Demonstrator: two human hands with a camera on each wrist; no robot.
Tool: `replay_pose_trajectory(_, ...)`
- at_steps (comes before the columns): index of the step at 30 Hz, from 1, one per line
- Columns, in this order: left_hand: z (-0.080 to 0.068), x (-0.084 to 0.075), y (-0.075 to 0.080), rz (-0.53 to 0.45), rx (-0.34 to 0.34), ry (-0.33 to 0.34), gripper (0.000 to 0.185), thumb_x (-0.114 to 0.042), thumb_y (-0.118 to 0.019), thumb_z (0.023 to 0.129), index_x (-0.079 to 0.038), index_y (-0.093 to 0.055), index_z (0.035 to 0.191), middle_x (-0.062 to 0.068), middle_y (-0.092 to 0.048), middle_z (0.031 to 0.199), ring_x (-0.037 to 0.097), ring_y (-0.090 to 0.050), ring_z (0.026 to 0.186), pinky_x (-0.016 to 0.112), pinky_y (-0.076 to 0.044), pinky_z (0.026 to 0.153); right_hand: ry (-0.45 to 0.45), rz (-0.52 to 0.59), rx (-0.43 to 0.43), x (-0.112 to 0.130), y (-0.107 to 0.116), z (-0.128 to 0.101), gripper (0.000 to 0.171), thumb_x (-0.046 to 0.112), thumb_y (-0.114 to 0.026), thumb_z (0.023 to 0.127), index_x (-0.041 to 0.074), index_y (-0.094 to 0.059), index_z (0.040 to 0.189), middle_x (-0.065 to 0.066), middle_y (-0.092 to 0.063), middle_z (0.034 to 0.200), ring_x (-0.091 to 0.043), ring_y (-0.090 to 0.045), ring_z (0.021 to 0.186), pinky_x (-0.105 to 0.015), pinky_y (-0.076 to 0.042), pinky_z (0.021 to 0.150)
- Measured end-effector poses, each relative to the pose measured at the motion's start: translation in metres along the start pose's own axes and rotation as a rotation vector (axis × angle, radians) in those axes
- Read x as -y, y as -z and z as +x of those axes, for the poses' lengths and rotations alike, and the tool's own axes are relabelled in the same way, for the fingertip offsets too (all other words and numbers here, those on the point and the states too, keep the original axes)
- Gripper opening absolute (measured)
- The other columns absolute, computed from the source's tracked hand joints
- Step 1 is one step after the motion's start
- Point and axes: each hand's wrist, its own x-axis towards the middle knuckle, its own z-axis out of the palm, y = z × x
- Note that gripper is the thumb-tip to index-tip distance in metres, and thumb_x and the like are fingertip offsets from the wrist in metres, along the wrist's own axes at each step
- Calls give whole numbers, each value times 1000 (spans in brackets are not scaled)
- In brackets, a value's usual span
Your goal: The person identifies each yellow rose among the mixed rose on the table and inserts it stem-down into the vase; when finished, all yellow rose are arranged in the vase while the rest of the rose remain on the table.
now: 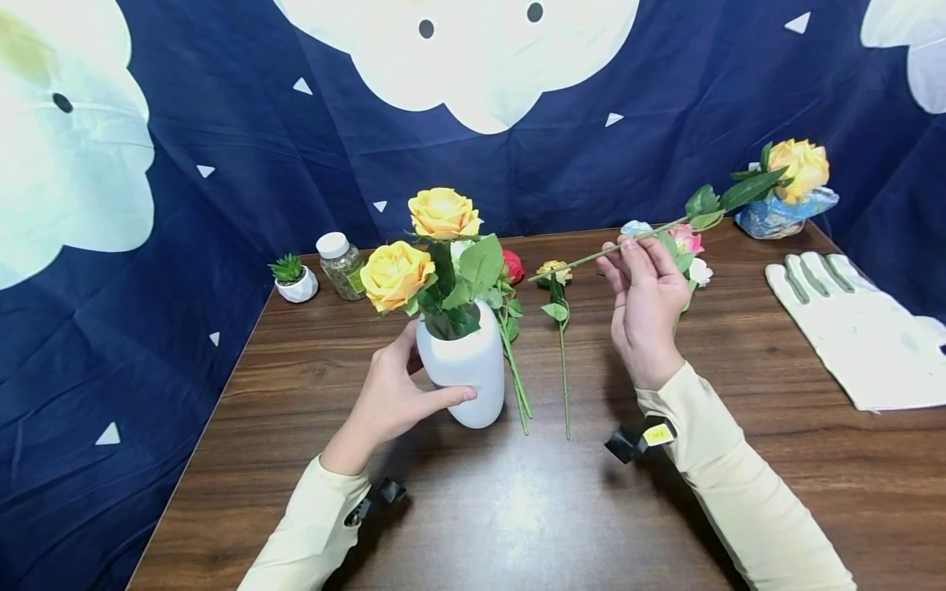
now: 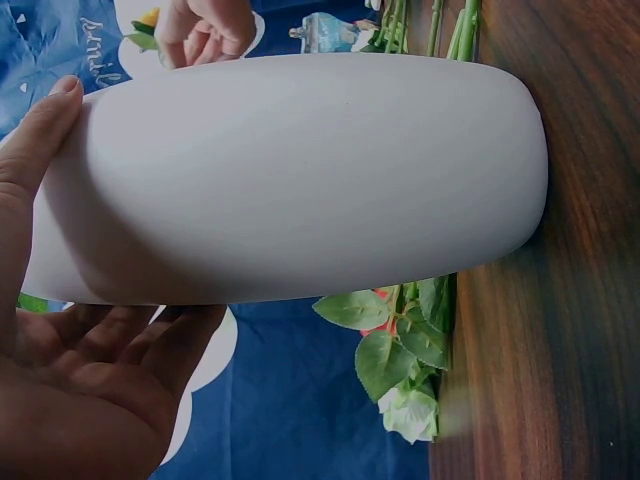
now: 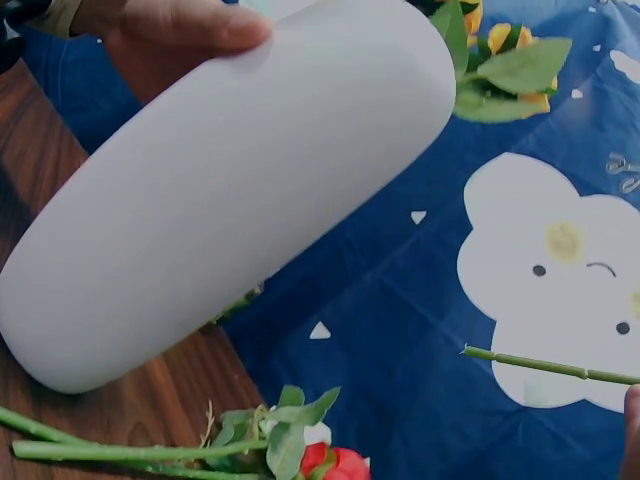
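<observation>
My left hand (image 1: 399,386) grips a white vase (image 1: 473,369), thumb across its front and fingers round the far side. Two yellow roses (image 1: 443,213) with green leaves stand in the vase's mouth. In the left wrist view the vase (image 2: 300,180) fills the middle, the thumb on one side and the fingers on the other. To the right, my right hand (image 1: 646,300) pinches the stem of another yellow rose (image 1: 801,168) between thumb and fingers. That stem slants up to the right, its cut end pointing toward the vase. The right wrist view shows the bare stem (image 3: 540,365) end.
Right of the vase lie a red rose (image 1: 512,267) and a small yellow rose (image 1: 554,271). Pink and white flowers (image 1: 687,240) lie behind my right hand. A lidded jar (image 1: 342,267) and potted succulent (image 1: 296,279) stand back left; white-and-green gloves (image 1: 857,336) lie at right.
</observation>
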Motion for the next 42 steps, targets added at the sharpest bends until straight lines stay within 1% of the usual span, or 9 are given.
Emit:
replay_pose_trajectory(3, 0, 0, 0, -4, -1, -1, 84, -16, -97, 71, -1, -53, 141, 12, -70, 124, 24, -70, 110, 48, -59, 95, 9, 17, 12, 4, -4, -4, 18, -11, -59, 98, 2, -65, 87, -9, -72, 82, -17, -73, 70, -26, -63, 67)
replay_pose_trajectory(7, 0, 0, 0, -3, -2, -1, 84, -16, -97, 70, -1, -53, 141, 12, -70, 124, 24, -70, 110, 47, -59, 95, 4, 67, 25, 9, -9, -9, 16, -12, -60, 97, -1, -64, 86, -12, -71, 82, -19, -73, 70, -27, -63, 66)
replay_pose_trajectory(15, 0, 0, 0, -8, -2, 0, 85, -16, -97, 71, -1, -53, 142, 12, -70, 126, 24, -70, 112, 48, -58, 97, -11, 116, 67, 21, -19, -22, 16, -14, -57, 98, -3, -65, 89, -13, -70, 83, -21, -72, 69, -27, -63, 65)
replay_pose_trajectory(22, 0, 1, 0, -15, 0, 1, 85, -16, -97, 71, -2, -53, 143, 11, -69, 127, 23, -70, 113, 46, -58, 98, 32, 44, 139, 33, -29, -40, 26, -15, -50, 100, 3, -67, 91, -6, -71, 84, -16, -72, 71, -23, -62, 65)
replay_pose_trajectory(28, 0, 1, 0, -10, 0, 2, 85, -16, -97, 71, -2, -53, 142, 11, -69, 127, 23, -70, 113, 41, -58, 98, 30, 66, 150, 37, -32, -47, 27, -17, -49, 100, 2, -67, 93, -8, -71, 84, -17, -73, 71, -23, -61, 65)
replay_pose_trajectory(34, 0, 1, 0, -5, 0, 0, 85, -16, -97, 71, -2, -54, 142, 11, -70, 126, 23, -70, 112, 43, -59, 96, 23, 116, 188, 39, -33, -54, 26, -18, -49, 99, -1, -68, 97, -10, -73, 85, -20, -74, 73, -25, -62, 66)
replay_pose_trajectory(39, 0, 0, -1, -7, -3, -2, 84, -16, -97, 70, -1, -54, 141, 12, -70, 125, 24, -70, 112, 46, -59, 96, 5, 136, 236, 38, -33, -60, 18, -16, -56, 97, -4, -69, 100, -11, -74, 86, -21, -75, 75, -26, -63, 68)
replay_pose_trajectory(42, 0, 0, 0, -4, -3, -2, 84, -16, -97, 70, -1, -54, 141, 12, -70, 124, 24, -70, 112, 46, -59, 96, 1, 144, 270, 37, -32, -62, 13, -14, -61, 96, -5, -69, 101, -12, -75, 87, -21, -75, 77, -26, -63, 70)
